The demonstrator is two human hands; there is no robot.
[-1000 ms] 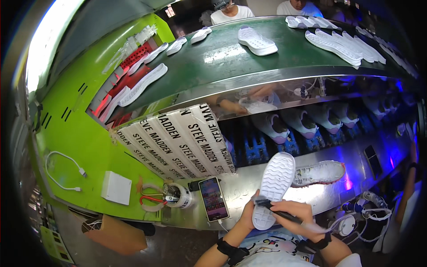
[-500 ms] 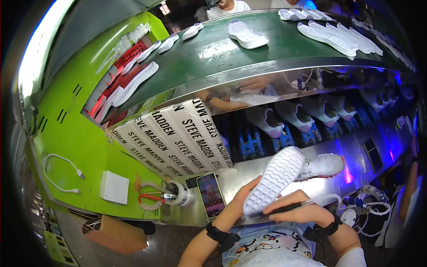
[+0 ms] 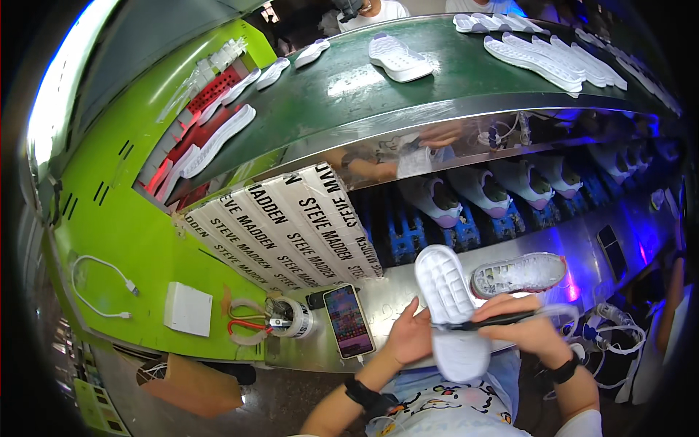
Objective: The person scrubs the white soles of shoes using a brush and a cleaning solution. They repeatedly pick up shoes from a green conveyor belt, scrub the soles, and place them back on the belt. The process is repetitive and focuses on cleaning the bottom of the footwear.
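A white shoe sole [image 3: 444,280] stands nearly lengthwise in front of me, a gridded, hollowed face turned up. My left hand [image 3: 409,336] is at its left edge, thumb side showing and some fingers hidden behind it. A black pen-like tool [image 3: 506,319] with a pale tube at its back end is in my right hand [image 3: 526,331]. The tool lies across the sole's middle, and its tip is too small to make out. Just beyond my right hand, a second sole-shaped piece [image 3: 518,274] with a reddish edge rests on the metal ledge.
White soles [image 3: 399,58] lie on the green belt [image 3: 320,109]. Below it, shoe uppers [image 3: 477,191] stand on blue supports. Left are a printed white box [image 3: 284,226], a phone [image 3: 349,320], a cup [image 3: 297,320] and red-handled scissors [image 3: 247,324]. Tubes [image 3: 619,342] hang at right.
The sole in my left hand has turned from its wavy, treaded face to its gridded, hollowed face and stands more upright. My right hand has moved up and right with the tool.
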